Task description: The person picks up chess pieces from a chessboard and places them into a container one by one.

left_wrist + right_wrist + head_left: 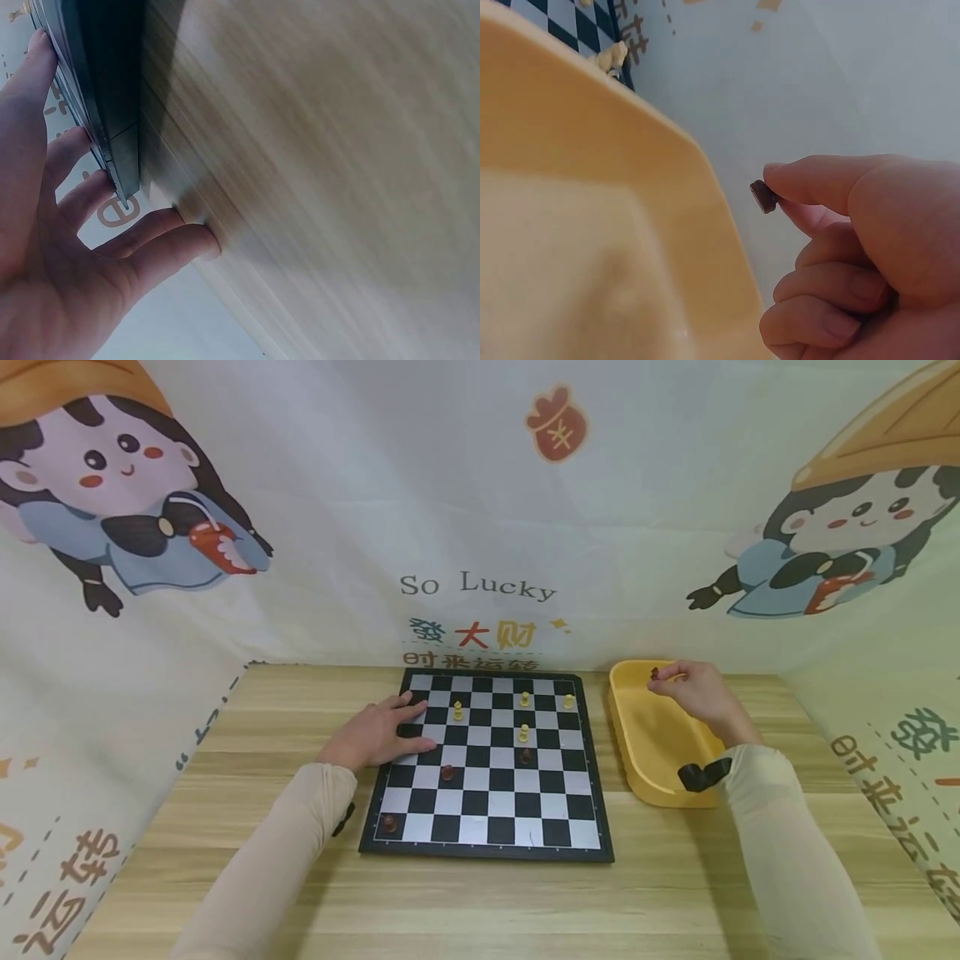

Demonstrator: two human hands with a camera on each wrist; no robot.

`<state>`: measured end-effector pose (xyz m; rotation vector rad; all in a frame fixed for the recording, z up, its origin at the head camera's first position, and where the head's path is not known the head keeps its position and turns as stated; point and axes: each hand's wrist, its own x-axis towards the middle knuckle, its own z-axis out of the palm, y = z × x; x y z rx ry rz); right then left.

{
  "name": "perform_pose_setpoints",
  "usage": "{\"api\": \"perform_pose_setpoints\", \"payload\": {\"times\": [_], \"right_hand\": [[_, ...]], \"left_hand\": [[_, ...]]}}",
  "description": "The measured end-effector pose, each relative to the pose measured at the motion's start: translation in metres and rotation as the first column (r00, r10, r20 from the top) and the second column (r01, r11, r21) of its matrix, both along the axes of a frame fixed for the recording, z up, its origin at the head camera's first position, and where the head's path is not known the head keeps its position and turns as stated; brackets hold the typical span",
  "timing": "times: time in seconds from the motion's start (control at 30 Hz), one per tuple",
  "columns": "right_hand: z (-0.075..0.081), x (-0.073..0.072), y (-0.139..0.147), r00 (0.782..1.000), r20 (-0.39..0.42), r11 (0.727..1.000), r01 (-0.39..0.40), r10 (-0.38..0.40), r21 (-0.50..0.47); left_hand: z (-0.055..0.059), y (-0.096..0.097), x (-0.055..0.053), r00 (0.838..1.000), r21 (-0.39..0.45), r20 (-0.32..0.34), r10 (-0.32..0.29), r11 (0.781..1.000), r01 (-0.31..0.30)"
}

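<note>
My right hand (701,693) pinches a small dark red-brown chess piece (763,196) between thumb and forefinger, above the far end of a yellow tray (628,760). Its other fingers are curled in. The left hand (375,731) rests with spread fingers at the left edge of a black-and-white chessboard (483,852); in the left wrist view, some fingers touch the board's side and others reach the wooden table. On the board stand pale yellow pieces (523,733), several in all, and dark red ones (447,772), one of them (389,823) in the near left corner.
The tray stands just right of the board on a wood-grain table (480,910). A printed white cloth (360,485) hangs behind and along both sides. A black strap (705,774) sits at the right wrist.
</note>
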<state>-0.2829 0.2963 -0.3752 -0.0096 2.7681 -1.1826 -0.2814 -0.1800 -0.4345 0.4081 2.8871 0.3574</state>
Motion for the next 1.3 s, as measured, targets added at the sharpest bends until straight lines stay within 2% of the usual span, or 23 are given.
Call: {"api": "perform_pose_setpoints", "payload": {"times": [0.37,0.63,1.1,1.3], "right_hand": [[-0.009,-0.012,0.008,0.996,0.081,0.999,0.023,-0.025,0.024],[-0.021,-0.017,0.011,0.992,0.121,0.998,0.051,-0.047,-0.030],[-0.041,-0.027,0.015,0.991,0.130,0.998,0.038,-0.031,-0.057],[-0.047,-0.029,0.015,0.992,0.110,0.997,0.063,-0.059,-0.039]], "left_hand": [[-0.001,0.000,0.002,1.000,0.003,-0.010,0.004,1.000,-0.004],[-0.002,-0.001,0.003,1.000,0.006,-0.019,0.000,1.000,0.000],[-0.002,0.000,0.002,1.000,-0.002,-0.029,-0.002,1.000,0.002],[0.000,0.000,0.003,1.000,-0.006,-0.027,-0.006,1.000,0.006]]}}
